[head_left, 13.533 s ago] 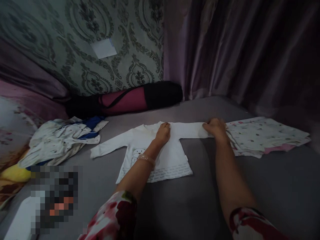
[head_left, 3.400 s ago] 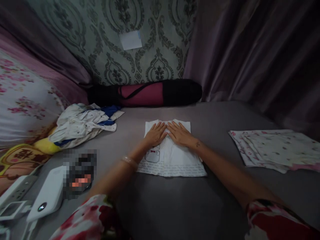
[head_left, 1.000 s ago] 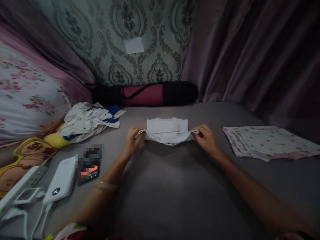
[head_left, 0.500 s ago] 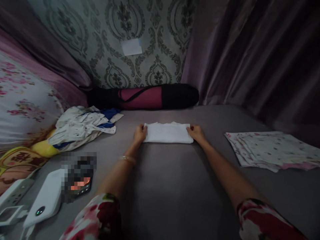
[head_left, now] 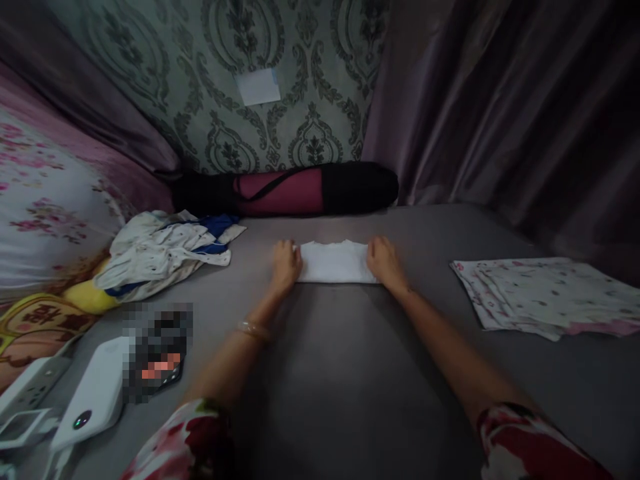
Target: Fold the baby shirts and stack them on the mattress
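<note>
A small white shirt (head_left: pixel 334 261), folded into a narrow strip, lies on the grey bed sheet (head_left: pixel 330 380) in front of me. My left hand (head_left: pixel 286 267) rests on its left end and my right hand (head_left: pixel 384 263) on its right end. Both hands lie fingers-forward and flat, pressing the cloth down. A bangle sits on my left wrist. My floral sleeves show at the bottom edge.
A heap of unfolded small clothes (head_left: pixel 160 250) lies at the left beside a flowered pillow (head_left: pixel 45 227). Folded patterned garments (head_left: pixel 545 293) are stacked at the right. A rolled pink and black bag (head_left: pixel 290 190) lies against the wall. A white power bank (head_left: pixel 95 393) and phone (head_left: pixel 157 350) sit near left.
The shirt has gone from spread out, to sleeves folded in, to folded over on itself. Since half a second ago both hands have slid inward onto its ends.
</note>
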